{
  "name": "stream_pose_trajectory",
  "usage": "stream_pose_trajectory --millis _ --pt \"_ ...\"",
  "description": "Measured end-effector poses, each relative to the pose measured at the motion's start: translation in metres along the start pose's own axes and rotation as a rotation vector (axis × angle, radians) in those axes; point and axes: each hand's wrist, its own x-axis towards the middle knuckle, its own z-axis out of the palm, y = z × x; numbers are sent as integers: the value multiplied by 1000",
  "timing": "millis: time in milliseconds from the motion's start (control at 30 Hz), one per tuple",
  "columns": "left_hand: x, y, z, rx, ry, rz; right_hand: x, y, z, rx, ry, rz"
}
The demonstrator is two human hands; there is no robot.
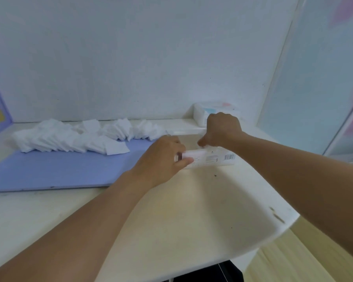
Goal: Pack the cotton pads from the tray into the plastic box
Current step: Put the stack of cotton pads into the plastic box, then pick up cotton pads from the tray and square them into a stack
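Note:
A clear plastic box (214, 158) with a white label and barcode lies on the table right of centre. My left hand (163, 161) grips its left end, thumb across the front. Above the box's top, my right hand (222, 129) has its fingers curled down and pinches something white, probably a cotton pad (209, 147). A long heap of white square cotton pads (69, 138) lies along the far edge of a flat blue tray (59, 171) on the left.
A white pack of tissues or pads (202, 112) stands on a raised ledge by the back wall, behind my right hand. The cream table's (181, 216) rounded corner is at the lower right, with wooden floor beyond. A wall closes off the back.

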Motion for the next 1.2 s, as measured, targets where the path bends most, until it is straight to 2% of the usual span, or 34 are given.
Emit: stream_pose_trajectory --millis 100,167,233,333,467,600,667,733,800,867,933,1000,1133,1200 --pt "-2 1 0 1 -8 -7 2 -1 12 -102 21 -10" --pt "-3 1 -2 -4 -5 -15 5 0 18 -79 -96 67" --pt "-4 0 -3 2 -9 -24 9 0 19 61 -255 139" --pt "-4 -1 -3 13 -11 -39 19 6 16 208 -389 135" --pt "-4 -1 -2 12 -11 -31 16 6 19 222 -297 142" --pt "-7 0 -1 -52 -1 -34 13 1 13 208 -330 174" --pt "-7 0 -13 -116 49 -58 9 -5 -10 237 -242 169" --pt "-6 -6 -37 -154 148 -123 0 -24 -43 411 -33 89" --pt "-5 -20 -70 -127 237 -254 -14 -57 -70 711 167 -74" --pt "-13 -42 -104 -34 315 -397 -30 -103 -83 921 118 -236" --pt "-30 -66 -126 65 381 -514 -40 -148 -71 887 -96 -322" --pt "-56 -87 -136 94 452 -618 -41 -183 -46 738 -223 -329" --pt "-91 -119 -136 51 502 -745 -35 -214 -5 598 -287 -248" --pt "-91 -128 -138 56 475 -753 -32 -227 4 560 -242 -226"
